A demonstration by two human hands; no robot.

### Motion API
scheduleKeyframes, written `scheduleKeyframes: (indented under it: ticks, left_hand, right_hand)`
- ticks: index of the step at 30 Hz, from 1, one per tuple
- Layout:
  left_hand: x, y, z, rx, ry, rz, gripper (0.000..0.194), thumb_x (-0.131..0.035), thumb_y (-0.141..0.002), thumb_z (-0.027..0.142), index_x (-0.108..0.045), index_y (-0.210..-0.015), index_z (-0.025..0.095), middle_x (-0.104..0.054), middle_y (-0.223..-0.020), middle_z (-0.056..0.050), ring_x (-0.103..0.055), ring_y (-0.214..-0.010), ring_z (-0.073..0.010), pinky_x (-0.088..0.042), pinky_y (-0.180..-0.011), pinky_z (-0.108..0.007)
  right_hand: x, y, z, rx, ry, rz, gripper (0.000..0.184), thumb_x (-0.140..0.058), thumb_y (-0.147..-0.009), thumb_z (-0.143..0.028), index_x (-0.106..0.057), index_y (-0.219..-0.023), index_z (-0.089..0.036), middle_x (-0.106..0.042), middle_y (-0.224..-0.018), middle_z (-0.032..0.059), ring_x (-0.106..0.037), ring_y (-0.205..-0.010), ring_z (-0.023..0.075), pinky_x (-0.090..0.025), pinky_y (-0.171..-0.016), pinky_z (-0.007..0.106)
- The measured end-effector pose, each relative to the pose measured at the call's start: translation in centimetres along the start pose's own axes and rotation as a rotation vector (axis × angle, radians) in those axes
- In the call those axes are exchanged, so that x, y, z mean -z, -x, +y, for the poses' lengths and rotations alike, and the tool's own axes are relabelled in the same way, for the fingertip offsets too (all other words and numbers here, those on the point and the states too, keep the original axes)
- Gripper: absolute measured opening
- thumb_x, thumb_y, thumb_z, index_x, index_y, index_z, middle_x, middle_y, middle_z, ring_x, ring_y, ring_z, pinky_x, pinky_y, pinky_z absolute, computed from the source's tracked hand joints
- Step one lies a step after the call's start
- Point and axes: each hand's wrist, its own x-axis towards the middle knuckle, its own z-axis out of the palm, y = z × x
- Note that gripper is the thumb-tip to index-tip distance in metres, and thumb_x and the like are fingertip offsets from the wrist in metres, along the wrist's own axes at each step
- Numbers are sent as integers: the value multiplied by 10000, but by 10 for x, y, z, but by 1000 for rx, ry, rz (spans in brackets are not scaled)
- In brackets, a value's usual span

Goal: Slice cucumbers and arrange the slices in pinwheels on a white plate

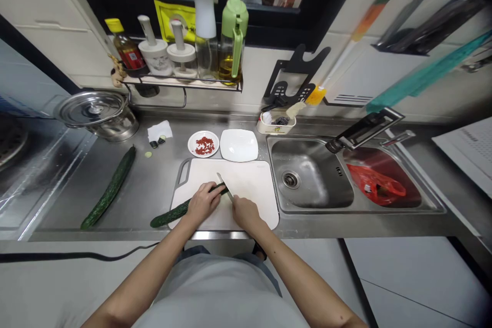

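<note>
On the white cutting board [253, 179], my left hand [205, 202] grips a dark green cucumber [172, 213] that lies slanted, its lower left end past the board's edge. My right hand [246, 211] is closed round the handle of a knife [224, 180]. The blade is at the cucumber's right end, just beside my left fingers; whether it has cut in, I cannot tell. A second whole cucumber [109, 189] rests on the steel counter to the left. Behind the board stand a small plate [191, 144] of red berry-like pieces [205, 145] and a white square dish [239, 145].
Left of the plates are a white paper [160, 130] and small cucumber ends [154, 144]. A lidded steel pot [115, 124] stands at the back left. To the right is a double sink [311, 205] with a red plastic bag [378, 184]. A condiment rack [184, 83] hangs above.
</note>
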Motion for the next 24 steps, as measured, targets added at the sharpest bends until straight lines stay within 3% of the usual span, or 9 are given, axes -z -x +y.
scheduleKeyframes:
  ticks: [13, 24]
  left_hand:
    - [1, 0, 2, -2, -7, -1, 366, -516, -888, 218, -601, -1239, 281, -575, -1090, -72, -523, -989, -205, -489, -877, -354]
    - [2, 0, 2, -5, -13, 5, 358, -513, -889, 227, -609, -1230, 278, -578, -1090, -70, -524, -983, -204, -489, -863, -351]
  right_hand:
    - [-7, -22, -6, 24, 18, 94, 305, -281, -962, -174, -539, -1119, -131, -687, -992, 145, -657, -924, 208, -462, -751, 290]
    - [-1, 17, -1, -49, 30, -42, 288, -323, -951, -177, -542, -1130, -120, -689, -971, 154, -658, -956, 237, -451, -747, 304]
